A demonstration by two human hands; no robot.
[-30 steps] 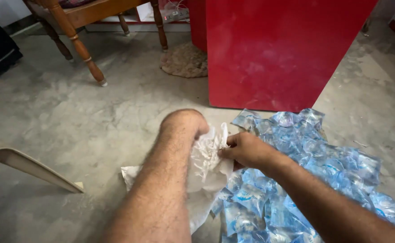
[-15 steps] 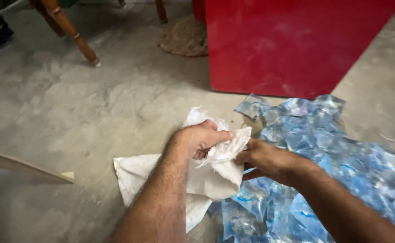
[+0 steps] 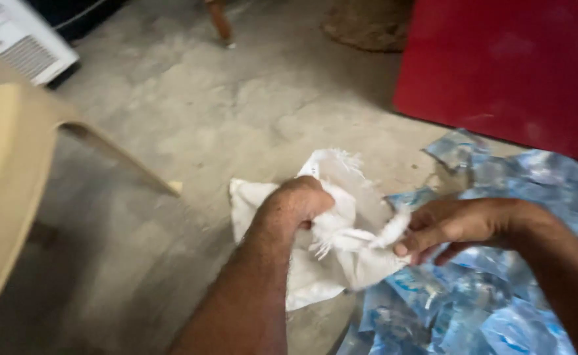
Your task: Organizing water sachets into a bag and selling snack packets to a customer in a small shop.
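White woven sack (image 3: 328, 263) lies on the concrete floor (image 3: 249, 118), near centre, its frayed mouth bunched between my hands. My left hand (image 3: 295, 204) is closed in a fist on the bunched cloth; my right hand (image 3: 456, 227) pinches the fringed edge (image 3: 391, 230) between thumb and fingers, other fingers loosely curled. Judgement: keep both grips close to the rim and pull apart evenly so the loose weave doesn't tear further. Right, touching the sack: pile of clear blue-printed water pouches (image 3: 499, 289). Far right: red cabinet (image 3: 519, 66). Left: beige plastic chair (image 3: 12, 184), crowding that side. Far left: a white appliance (image 3: 19, 39).
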